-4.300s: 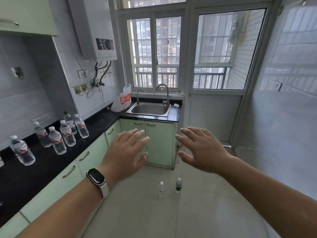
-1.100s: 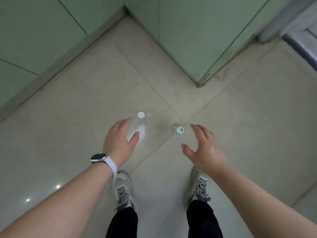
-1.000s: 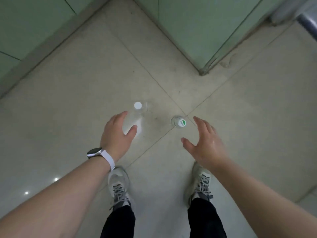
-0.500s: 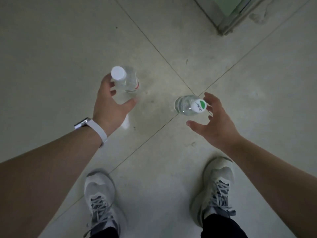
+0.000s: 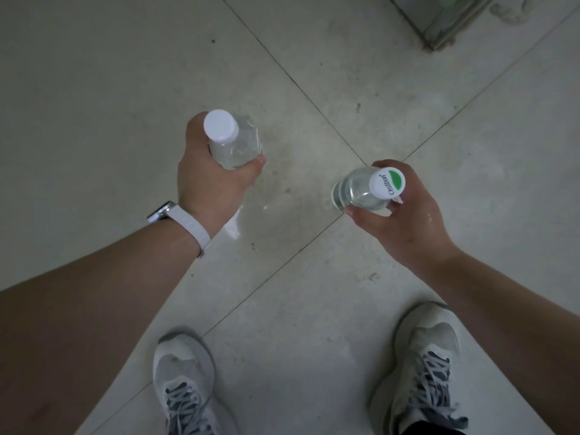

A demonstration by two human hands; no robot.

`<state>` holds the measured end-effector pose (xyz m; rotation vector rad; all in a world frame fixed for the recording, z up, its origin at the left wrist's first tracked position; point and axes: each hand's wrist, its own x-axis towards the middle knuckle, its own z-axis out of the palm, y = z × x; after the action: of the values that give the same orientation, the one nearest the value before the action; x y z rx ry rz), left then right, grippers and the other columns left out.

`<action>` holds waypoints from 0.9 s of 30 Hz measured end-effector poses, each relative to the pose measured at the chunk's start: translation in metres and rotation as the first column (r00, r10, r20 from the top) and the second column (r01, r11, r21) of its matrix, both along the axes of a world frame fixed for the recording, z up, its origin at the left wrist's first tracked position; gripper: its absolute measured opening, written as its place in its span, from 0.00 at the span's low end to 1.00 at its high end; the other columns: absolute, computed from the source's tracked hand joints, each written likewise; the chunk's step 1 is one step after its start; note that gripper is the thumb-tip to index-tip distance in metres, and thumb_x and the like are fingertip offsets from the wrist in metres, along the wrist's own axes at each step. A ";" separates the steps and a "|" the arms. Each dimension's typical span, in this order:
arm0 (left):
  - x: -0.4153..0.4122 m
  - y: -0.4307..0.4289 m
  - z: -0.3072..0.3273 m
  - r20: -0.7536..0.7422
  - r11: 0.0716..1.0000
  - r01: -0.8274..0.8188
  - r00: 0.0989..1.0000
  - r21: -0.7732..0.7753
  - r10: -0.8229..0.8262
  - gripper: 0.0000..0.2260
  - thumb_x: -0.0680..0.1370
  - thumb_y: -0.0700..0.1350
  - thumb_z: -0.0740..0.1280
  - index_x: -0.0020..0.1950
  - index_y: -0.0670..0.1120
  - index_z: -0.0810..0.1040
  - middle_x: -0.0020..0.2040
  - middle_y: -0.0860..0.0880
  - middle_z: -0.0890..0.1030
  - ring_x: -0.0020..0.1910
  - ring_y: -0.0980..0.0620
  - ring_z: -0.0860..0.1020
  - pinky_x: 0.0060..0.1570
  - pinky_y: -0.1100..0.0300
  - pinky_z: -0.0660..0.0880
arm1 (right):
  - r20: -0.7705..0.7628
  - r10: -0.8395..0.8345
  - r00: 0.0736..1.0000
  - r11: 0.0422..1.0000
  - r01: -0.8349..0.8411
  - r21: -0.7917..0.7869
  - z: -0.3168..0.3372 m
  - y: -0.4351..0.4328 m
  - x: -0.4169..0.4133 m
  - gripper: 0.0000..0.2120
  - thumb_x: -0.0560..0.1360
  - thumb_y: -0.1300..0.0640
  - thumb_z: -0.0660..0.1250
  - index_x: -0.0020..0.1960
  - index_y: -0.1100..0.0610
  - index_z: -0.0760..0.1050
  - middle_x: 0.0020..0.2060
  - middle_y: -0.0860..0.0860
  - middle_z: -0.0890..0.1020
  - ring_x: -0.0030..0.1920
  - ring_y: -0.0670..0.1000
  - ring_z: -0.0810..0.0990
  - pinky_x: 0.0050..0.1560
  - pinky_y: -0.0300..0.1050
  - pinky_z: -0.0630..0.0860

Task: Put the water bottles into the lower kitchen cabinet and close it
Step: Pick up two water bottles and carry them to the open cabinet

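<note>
I look straight down at the tiled floor. My left hand (image 5: 210,180), with a white watch at the wrist, is wrapped around a clear water bottle with a plain white cap (image 5: 233,142). My right hand (image 5: 405,221) grips a second clear bottle with a white and green cap (image 5: 361,191). Both bottles are upright, seen from above, and appear lifted off the floor. A corner of the lower kitchen cabinet's base (image 5: 439,23) shows at the top right edge; its doors are out of view.
Pale floor tiles (image 5: 125,89) with dark grout lines crossing near the hands fill the view. My two grey-white laced shoes (image 5: 185,384) (image 5: 423,365) stand at the bottom.
Both hands, half a second ago loosely around the standing bottles, have closed on them. The bottles now look larger and nearer the camera.
</note>
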<state>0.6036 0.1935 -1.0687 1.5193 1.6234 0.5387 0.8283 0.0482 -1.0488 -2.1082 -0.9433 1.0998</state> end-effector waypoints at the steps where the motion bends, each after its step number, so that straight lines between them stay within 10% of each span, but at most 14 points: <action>1: 0.000 -0.001 0.002 -0.009 1.000 -0.003 1.000 0.000 0.003 0.32 0.69 0.49 0.81 0.68 0.49 0.69 0.52 0.65 0.75 0.51 0.66 0.77 0.57 0.62 0.77 | -0.004 -0.019 1.000 1.000 0.019 0.010 0.001 0.002 0.000 0.26 0.67 0.53 0.79 0.58 0.40 0.70 0.47 0.29 0.77 0.52 0.33 0.76 0.49 0.27 0.73; 11: -0.004 -0.016 0.084 -0.031 0.998 0.025 0.999 -0.060 -0.027 0.33 0.68 0.52 0.81 0.68 0.51 0.70 0.52 0.65 0.77 0.51 0.70 0.76 0.49 0.73 0.73 | -0.030 -0.016 0.999 0.998 0.018 0.052 0.075 0.027 -0.014 0.24 0.67 0.49 0.79 0.57 0.40 0.70 0.44 0.25 0.76 0.50 0.32 0.75 0.47 0.28 0.73; 18: -0.011 -0.024 0.222 -0.025 0.994 -0.055 0.998 -0.091 0.053 0.27 0.69 0.50 0.81 0.61 0.55 0.70 0.49 0.65 0.77 0.46 0.75 0.76 0.46 0.77 0.72 | -0.117 -0.001 0.993 0.999 0.006 0.042 0.208 0.041 -0.023 0.24 0.66 0.49 0.79 0.55 0.36 0.70 0.47 0.35 0.80 0.49 0.39 0.80 0.53 0.48 0.80; 27: -0.020 -0.035 0.435 0.042 0.978 -0.184 0.981 -0.094 0.188 0.29 0.66 0.51 0.82 0.63 0.53 0.73 0.53 0.58 0.81 0.52 0.57 0.82 0.58 0.57 0.78 | -0.096 0.109 0.989 0.990 -0.099 0.102 0.427 0.059 -0.037 0.26 0.65 0.48 0.79 0.58 0.40 0.71 0.50 0.40 0.80 0.53 0.46 0.80 0.54 0.53 0.79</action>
<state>0.5835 0.1588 -0.6340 1.2857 1.7372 0.5925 0.7914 0.1068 -0.6220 -1.9254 -1.0470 1.1770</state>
